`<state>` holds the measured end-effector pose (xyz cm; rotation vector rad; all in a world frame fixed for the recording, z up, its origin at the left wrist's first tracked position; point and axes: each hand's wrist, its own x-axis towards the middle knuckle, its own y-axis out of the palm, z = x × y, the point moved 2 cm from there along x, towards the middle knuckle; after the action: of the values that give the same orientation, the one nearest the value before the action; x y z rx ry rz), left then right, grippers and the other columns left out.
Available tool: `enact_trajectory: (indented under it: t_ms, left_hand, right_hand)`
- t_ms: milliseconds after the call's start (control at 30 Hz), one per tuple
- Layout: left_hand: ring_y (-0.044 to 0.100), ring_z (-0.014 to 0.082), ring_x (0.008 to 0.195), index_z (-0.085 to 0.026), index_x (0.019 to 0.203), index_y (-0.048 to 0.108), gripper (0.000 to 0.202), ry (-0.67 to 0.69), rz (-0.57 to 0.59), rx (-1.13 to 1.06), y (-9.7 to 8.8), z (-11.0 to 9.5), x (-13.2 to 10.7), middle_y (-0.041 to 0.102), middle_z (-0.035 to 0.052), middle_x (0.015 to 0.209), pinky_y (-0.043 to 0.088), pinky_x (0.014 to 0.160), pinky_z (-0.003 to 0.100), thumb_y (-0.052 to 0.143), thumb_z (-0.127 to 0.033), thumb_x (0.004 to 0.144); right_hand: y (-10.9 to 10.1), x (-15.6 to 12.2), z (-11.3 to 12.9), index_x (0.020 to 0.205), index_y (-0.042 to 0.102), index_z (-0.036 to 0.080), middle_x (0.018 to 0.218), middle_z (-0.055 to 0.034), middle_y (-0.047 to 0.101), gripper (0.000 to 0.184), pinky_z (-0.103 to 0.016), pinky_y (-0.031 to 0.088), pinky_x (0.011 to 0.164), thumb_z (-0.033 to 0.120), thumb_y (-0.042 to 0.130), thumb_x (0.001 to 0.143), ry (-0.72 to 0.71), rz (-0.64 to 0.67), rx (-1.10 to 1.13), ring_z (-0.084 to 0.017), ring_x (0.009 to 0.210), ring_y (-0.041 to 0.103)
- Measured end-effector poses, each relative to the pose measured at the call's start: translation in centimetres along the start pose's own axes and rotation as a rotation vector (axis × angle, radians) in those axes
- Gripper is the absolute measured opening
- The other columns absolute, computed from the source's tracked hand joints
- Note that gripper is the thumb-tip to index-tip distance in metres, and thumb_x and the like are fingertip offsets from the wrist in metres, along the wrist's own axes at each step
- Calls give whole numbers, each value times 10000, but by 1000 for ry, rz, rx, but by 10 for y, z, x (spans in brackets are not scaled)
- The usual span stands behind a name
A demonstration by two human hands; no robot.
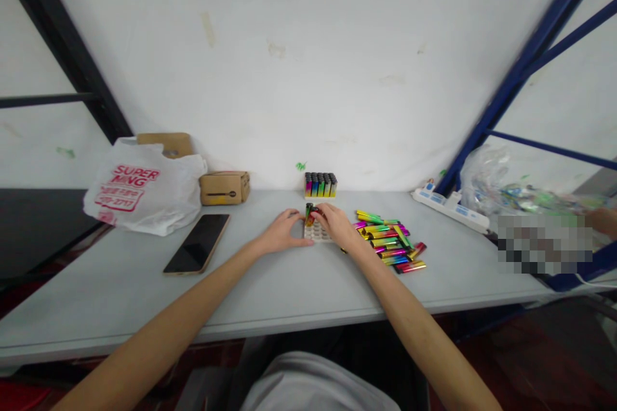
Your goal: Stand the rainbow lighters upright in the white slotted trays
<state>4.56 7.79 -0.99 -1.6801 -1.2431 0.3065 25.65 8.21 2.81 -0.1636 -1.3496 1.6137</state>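
Note:
A pale lighter tray (318, 232) with rows of round holes lies in front of me on the table. At its far left corner, lighters (308, 213) stand upright. My left hand (280, 232) is beside the tray's left edge, thumb and forefinger spread in a curve, with the thumb tip by the near corner. My right hand (336, 221) reaches over the tray from the right. Its fingers are closed on a reddish lighter (315, 211) at the far left holes, mostly hidden by the fingertips. To the right lies a loose pile of shiny, multicoloured lighters (385, 244).
Behind the tray, a filled lighter tray (321, 186) stands by the wall. A phone (198, 245), a small cardboard box (225, 187) and a white plastic bag (144, 189) are on the left. A power strip (450, 209) and clear plastic bags (486, 173) lie right. Someone's hand (605, 221) shows at the right edge.

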Motion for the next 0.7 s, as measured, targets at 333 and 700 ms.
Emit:
enact_trajectory:
  t_ms: [333,700]
  left_hand:
    - [597,359,1344,-197,1284,695,742,3,7,-8,-2,0,0,646,159,1406,460,1200,474,822,-716,768]
    - [607,354,1333,-217,1283,685,732,8,22,16,-4,-2,0,646,141,1433,468,1185,471,801,-732,776]
  right_hand:
    - [-6,-7,13,1071,705,190,1024,-93,756,368,-305,449,835,505,520,1115,40,46,-227,-209,901,697]
    - [-59,-24,-69,1180,736,170,1147,-136,744,260,-317,470,951,266,509,1096,445,-26,-333,-230,1047,689]
